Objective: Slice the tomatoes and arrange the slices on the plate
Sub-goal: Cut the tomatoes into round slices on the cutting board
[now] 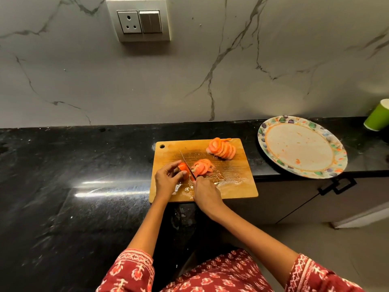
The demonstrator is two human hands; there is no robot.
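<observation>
1. While my left hand (168, 178) grips the tomato (183, 167) on the board (231, 186), my right hand (205, 191) clenches the knife (188, 165), mid-cut.
2. Slices (203, 166) just right of blade; second fan (222, 150) far corner.
3. Plate (271, 125) right, apart.

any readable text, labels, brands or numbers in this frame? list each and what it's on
None readable.
Wall socket and switch plate: no lettering shows.
Plate: painted rim pattern only, no words.
Green cup: plain on the side that shows.
Knife blade: no mark can be made out.
Cutting board: bare wood, no stamp visible.
</observation>
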